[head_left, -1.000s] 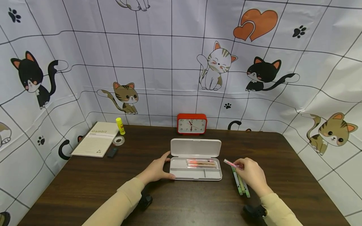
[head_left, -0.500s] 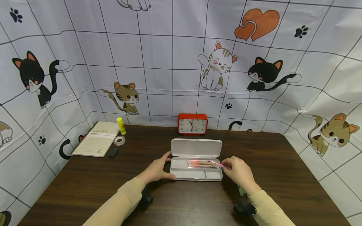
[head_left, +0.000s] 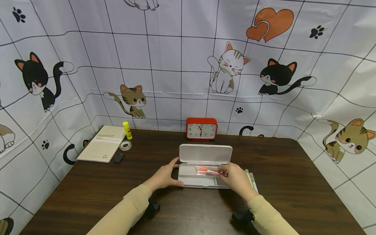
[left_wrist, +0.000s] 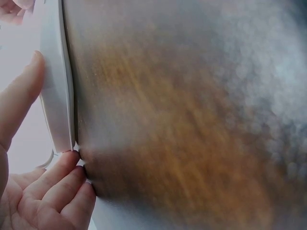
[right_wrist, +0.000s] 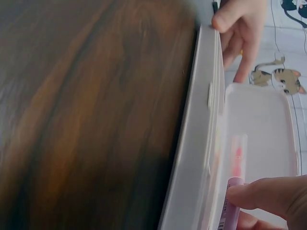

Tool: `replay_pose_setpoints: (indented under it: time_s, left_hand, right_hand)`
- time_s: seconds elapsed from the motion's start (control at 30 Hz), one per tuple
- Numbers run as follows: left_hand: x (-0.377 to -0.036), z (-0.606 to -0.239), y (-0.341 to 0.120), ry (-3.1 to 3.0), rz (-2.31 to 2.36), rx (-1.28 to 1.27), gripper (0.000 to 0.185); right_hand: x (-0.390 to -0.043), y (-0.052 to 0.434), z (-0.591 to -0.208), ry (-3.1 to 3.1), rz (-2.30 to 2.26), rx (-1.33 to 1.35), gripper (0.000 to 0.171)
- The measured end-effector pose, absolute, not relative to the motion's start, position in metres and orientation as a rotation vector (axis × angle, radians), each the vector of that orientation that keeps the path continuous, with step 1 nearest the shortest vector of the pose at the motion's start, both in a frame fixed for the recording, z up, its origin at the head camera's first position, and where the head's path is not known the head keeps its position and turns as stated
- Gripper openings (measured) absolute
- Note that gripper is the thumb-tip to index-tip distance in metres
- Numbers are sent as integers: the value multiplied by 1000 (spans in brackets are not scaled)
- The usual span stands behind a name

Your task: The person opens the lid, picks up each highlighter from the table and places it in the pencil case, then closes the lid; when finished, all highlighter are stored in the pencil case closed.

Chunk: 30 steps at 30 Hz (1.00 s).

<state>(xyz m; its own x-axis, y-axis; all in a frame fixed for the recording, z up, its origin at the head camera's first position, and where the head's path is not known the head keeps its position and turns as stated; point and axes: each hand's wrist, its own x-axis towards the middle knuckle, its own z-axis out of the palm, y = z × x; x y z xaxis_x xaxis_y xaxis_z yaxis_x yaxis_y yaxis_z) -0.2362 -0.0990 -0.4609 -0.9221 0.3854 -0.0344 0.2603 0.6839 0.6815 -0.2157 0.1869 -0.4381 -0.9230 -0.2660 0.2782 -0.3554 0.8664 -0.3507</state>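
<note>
A white pencil case (head_left: pixel 189 180) lies on the table with its lid (head_left: pixel 205 153) raised at the back. My left hand (head_left: pixel 163 176) holds its left end, thumb at the front edge and fingers round the far corner. Over the right part of the case my right hand (head_left: pixel 237 179) pinches a pink pen (right_wrist: pixel 231 203) between thumb and fingers. The pen's clear cap (right_wrist: pixel 238 153), with a pink tip inside, points left along the back compartment. Several pinkish pens (head_left: pixel 201 168) lie in that compartment, partly covered by the hand. Beside the case, green pens (head_left: pixel 252 180) show partly behind my right hand.
A red alarm clock (head_left: pixel 201 129) stands behind the case. At the back left are a notepad (head_left: pixel 102 143), a yellow glue stick (head_left: pixel 127 130), a roll of white tape (head_left: pixel 125 146) and a small dark block (head_left: pixel 118 158). A cat-print sheet (head_left: pixel 164 81) hangs behind the table.
My right hand has moved left with the pink pen, from above the green pens to over the case's back compartment. My left hand keeps its hold on the case.
</note>
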Motion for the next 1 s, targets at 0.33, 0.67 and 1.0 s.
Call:
replay_pose_setpoints:
  time_s: [0.33,0.67,1.0]
  left_hand:
    - [-233,-456,-100,2736,1050,569,107]
    - [-235,-460,-98,2730,1050,494,107]
    - [-236,-462,-99,2718,1061,515,106]
  right_hand:
    - [-215,160,-439,-2823,585,542,9]
    - [-220,142,-444,-2744,490,685,9]
    - [-222,126,-445,-2778,553,730,8]
